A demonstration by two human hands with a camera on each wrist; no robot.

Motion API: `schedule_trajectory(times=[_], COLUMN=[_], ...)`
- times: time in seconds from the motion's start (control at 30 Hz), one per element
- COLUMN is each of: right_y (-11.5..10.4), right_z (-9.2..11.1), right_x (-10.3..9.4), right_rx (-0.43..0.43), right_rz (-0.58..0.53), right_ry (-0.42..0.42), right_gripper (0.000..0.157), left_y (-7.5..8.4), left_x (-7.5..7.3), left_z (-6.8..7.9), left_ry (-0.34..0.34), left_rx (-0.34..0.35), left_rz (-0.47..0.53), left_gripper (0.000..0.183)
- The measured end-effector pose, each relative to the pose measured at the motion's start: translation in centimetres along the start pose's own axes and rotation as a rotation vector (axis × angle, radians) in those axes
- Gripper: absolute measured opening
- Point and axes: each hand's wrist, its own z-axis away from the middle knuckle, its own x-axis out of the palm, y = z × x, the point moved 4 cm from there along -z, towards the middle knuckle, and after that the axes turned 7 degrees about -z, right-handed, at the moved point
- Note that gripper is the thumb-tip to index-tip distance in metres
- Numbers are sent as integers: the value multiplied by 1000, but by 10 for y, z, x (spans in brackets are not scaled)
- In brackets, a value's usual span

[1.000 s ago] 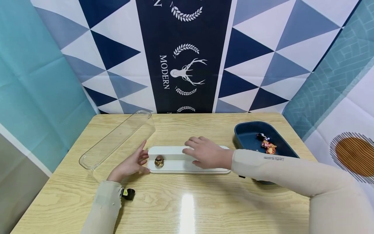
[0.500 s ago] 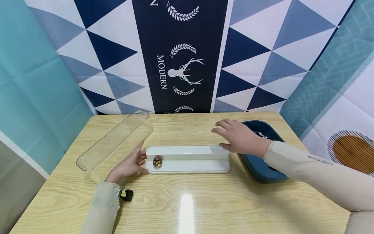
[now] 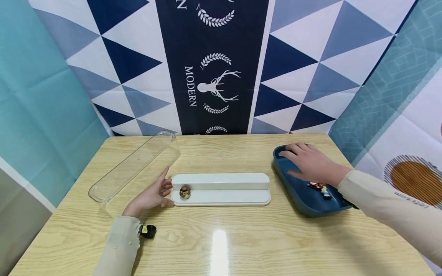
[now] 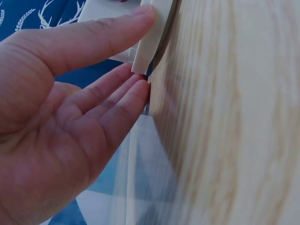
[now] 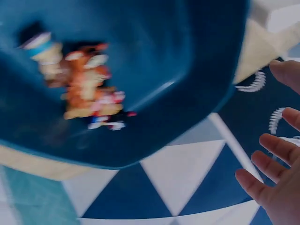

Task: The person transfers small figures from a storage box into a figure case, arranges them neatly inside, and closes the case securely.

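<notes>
A long white stepped display base (image 3: 221,196) lies in the middle of the table. On its lower step at the left end stands a small brown figurine (image 3: 185,191). My left hand (image 3: 152,194) rests at that left end, thumb against the base's edge and the other fingers loosely extended; the left wrist view shows the thumb (image 4: 108,40) touching the edge. My right hand (image 3: 312,163) hovers over the dark blue bin (image 3: 293,184), fingers spread and holding nothing. Inside the bin lie several small figurines, including an orange one (image 5: 86,82), blurred in the right wrist view.
A clear plastic cover (image 3: 134,168) lies at the left, slanting behind my left hand. The wooden table (image 3: 193,241) ends at a patterned cloth backdrop (image 3: 214,69). A black strap device (image 3: 148,231) sits at my left wrist.
My right hand has moved rightward from above the white base to over the blue bin. My left hand stays at the base's left end, and the brown figurine stays in place.
</notes>
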Motion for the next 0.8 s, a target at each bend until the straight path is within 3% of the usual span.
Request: schedule_trajectory(times=[0.4, 0.8], right_y=[25, 50], right_z=[43, 72], right_x=[16, 42], right_rx=[109, 125], right_rz=[-47, -80], right_ry=[-120, -193], right_gripper=[55, 51], left_y=[0, 2], left_x=[-1, 0], left_z=[0, 2], left_ry=[-3, -7], left_rx=[9, 7], left_rz=[-10, 0], left_gripper=[125, 125])
